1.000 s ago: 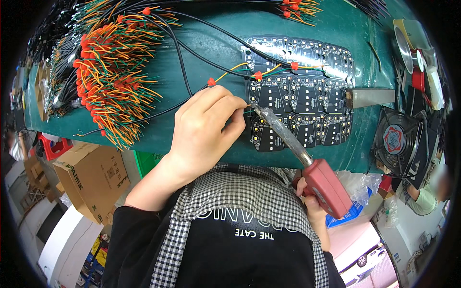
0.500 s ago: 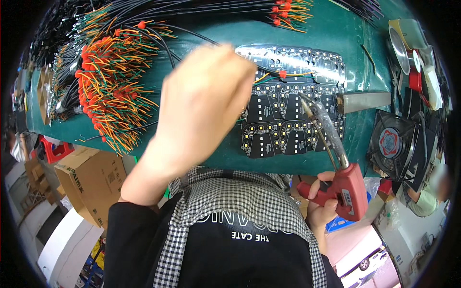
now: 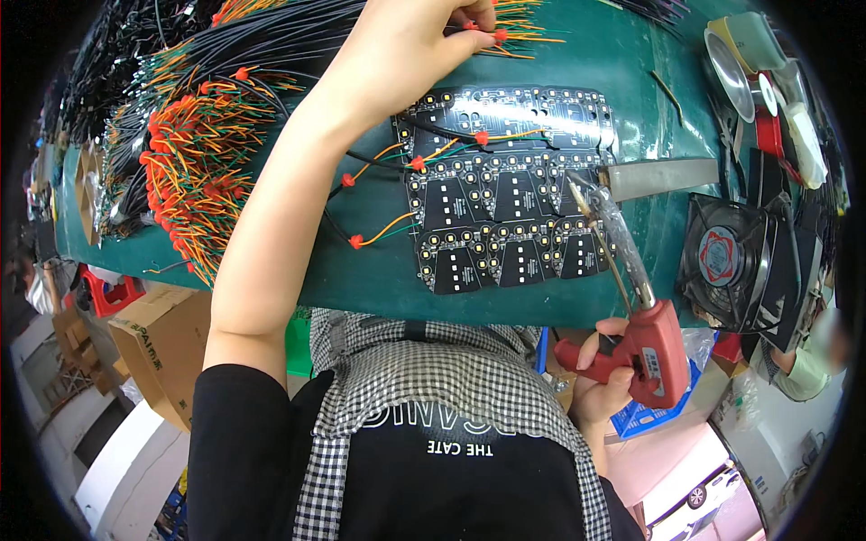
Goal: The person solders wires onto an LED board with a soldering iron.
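My left hand (image 3: 428, 36) reaches to the far side of the bench, its fingers pinched on a wire at the end of a bundle of black wires (image 3: 289, 43) with red beads and orange and green tips. My right hand (image 3: 603, 383) grips a red soldering gun (image 3: 657, 347) by its handle. The gun's tip points over a panel of black circuit boards (image 3: 519, 203) dotted with small light squares. Several beaded wires lie with their tips on the panel, one with a red bead (image 3: 482, 138) near its far row. My left forearm hides part of the wires.
A large heap of red-beaded wires (image 3: 194, 171) covers the left of the green bench (image 3: 361, 293). Right of the panel lie a flat metal bar (image 3: 663, 178) and a black fan (image 3: 726, 257). Spools (image 3: 729, 77) stand at the far right; a cardboard box (image 3: 167, 347) is below left.
My left hand has moved away from beside the panel to the far wire bundle and closed there. More beaded wires at the panel's left side now show. The soldering gun stays nearly still.
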### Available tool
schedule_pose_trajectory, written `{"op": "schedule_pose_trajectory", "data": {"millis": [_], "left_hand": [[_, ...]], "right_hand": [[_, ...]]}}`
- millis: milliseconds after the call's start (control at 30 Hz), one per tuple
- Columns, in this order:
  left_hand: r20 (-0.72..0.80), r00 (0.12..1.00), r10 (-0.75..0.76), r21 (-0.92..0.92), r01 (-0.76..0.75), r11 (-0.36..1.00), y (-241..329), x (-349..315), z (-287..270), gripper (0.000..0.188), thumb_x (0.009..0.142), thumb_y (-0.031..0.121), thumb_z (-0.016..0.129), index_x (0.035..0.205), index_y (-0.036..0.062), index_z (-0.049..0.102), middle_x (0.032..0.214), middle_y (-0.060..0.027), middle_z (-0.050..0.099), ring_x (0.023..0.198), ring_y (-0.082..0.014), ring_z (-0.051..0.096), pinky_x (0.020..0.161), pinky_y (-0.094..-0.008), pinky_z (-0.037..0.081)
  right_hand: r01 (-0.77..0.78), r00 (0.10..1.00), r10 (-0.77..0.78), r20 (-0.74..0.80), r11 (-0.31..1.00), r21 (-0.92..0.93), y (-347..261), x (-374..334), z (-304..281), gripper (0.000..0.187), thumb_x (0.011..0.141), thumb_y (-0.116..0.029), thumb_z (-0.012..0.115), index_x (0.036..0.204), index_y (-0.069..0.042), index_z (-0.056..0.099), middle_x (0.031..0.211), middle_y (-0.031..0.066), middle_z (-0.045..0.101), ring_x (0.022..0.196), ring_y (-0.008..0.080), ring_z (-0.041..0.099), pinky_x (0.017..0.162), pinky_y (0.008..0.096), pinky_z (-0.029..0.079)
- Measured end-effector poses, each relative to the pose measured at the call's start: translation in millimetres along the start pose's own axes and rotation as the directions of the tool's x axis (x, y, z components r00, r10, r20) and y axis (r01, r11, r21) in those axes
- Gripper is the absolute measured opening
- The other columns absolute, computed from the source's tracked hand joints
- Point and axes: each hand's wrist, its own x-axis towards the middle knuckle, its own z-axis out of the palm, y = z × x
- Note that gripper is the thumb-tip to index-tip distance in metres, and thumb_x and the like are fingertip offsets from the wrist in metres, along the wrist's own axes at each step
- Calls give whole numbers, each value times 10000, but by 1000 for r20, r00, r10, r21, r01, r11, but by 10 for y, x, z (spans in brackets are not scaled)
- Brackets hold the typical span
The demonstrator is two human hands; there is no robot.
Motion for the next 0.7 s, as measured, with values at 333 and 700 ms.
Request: {"op": "schedule_pose_trajectory", "data": {"millis": [333, 700], "left_hand": [[258, 951, -168, -354, 255, 900, 255, -774, 37, 264, 828, 25, 637, 1087, 20, 587, 776, -1, 567, 692, -31, 494, 614, -183, 404], [93, 994, -59, -82, 67, 994, 394, -1055, 221, 93, 765, -21, 641, 855, 2, 629, 782, -68, 588, 637, -144, 529, 573, -250, 411]], "right_hand": [[6, 1000, -6, -7, 1000, 18, 3, -64, -139, 806, 780, -572, 654, 1221, 62, 421, 1026, 147, 571, 574, 139, 517, 518, 242, 435], [-27, 1000, 25, 14, 997, 79, 28, -119, -173, 797, 768, -533, 692, 1244, 48, 426, 1071, 175, 576, 601, 150, 521, 493, 244, 429]]}}
